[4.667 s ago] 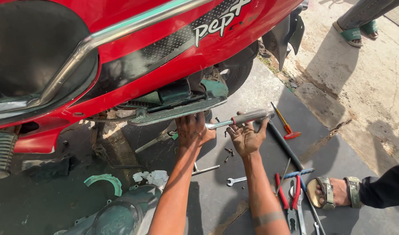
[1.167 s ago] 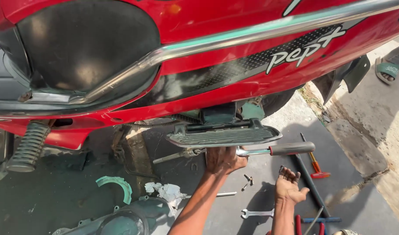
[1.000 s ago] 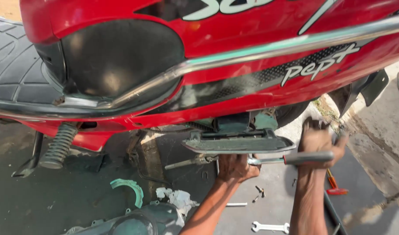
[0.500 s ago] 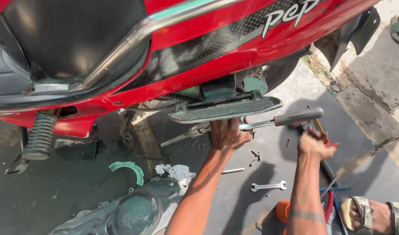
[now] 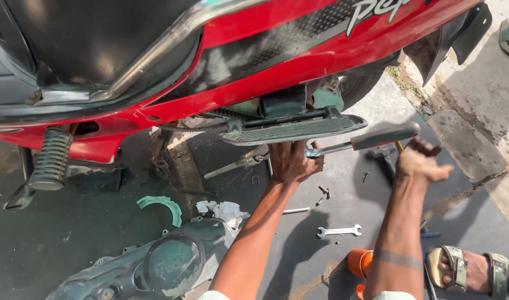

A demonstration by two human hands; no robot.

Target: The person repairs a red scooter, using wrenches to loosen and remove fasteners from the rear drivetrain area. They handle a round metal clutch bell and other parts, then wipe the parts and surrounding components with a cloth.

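A red scooter [image 5: 299, 50] stands over me, with a ribbed metal footrest [image 5: 293, 129] under its body. My left hand [image 5: 290, 162] reaches up just below the footrest, its fingers closed around the head end of a long socket wrench [image 5: 343, 145]. The wrench's grey handle [image 5: 385, 135] sticks out to the right. My right hand [image 5: 424, 162] hovers just under the handle's tip with its fingers loosely spread and nothing in it.
On the ground lie a grey-green engine cover [image 5: 154, 266], a green curved gasket piece [image 5: 163, 203], a white rag [image 5: 224, 210], a spanner [image 5: 339, 230], loose bolts [image 5: 322, 193] and an orange container [image 5: 360, 262]. A sandalled foot [image 5: 465, 269] rests at the lower right. A ribbed foot peg [image 5: 51, 158] hangs at the left.
One second ago my right hand gripped the wrench handle; it has since let go and sits just below the handle's end. My left hand stays at the wrench head.
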